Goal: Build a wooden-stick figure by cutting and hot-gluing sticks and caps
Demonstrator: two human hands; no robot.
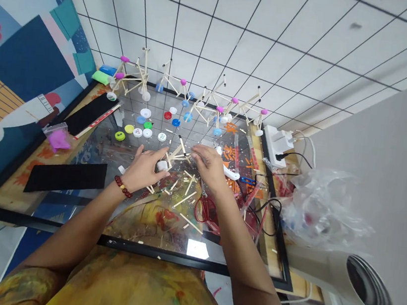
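Observation:
A small stick model (177, 155) stands over the glass tabletop, made of pale wooden sticks with a black-tipped upright and a white bottle cap at its left end. My left hand (146, 169) is closed around that end, thumb and fingers at the cap. On the other side, my right hand (207, 165) has its fingertips pinched at the model's right end; what exactly lies between them is partly hidden. Cut stick pieces (185, 199) are scattered below the hands. Red-handled scissors (202, 208) lie near my right wrist, and a white glue gun (231, 173) rests beyond it.
Several finished stick models (209, 106) with pink and cap parts line the tiled wall. Loose bottle caps (147, 133) lie before them. Black strips (67, 177) are at left. A power strip (277, 145), cords, plastic bags (327, 209) and a beige cylinder (337, 275) are at right.

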